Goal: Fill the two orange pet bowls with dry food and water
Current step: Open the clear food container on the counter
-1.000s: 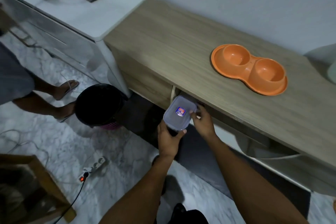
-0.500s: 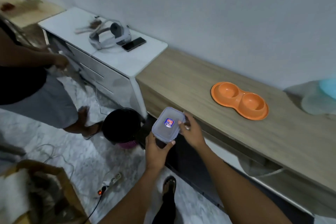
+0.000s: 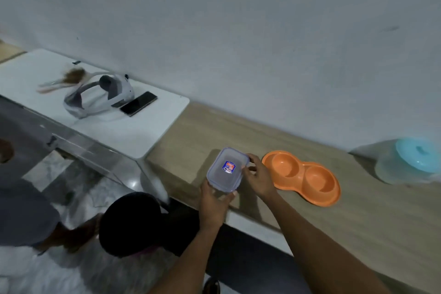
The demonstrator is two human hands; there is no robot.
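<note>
A clear lidded plastic container [image 3: 226,169] with a small red and blue sticker on its lid is over the wooden countertop [image 3: 195,141], held by both hands. My left hand [image 3: 213,203] grips its near end from below. My right hand [image 3: 259,178] holds its right side, fingers on the lid's edge. The lid is on and the contents do not show. The orange double pet bowl [image 3: 301,176] rests on the countertop just right of my right hand; both of its cups look empty.
A translucent jug with a light blue lid [image 3: 410,162] stands at the far right by the wall. A white cabinet [image 3: 148,133] on the left carries a headset [image 3: 100,98] and a phone [image 3: 138,104]. A black bin [image 3: 131,222] and another person [image 3: 23,210] are on the floor at left.
Both hands lifted the container from below the countertop's edge up over its surface, close to the orange bowl. The view rose and swung toward the wall.
</note>
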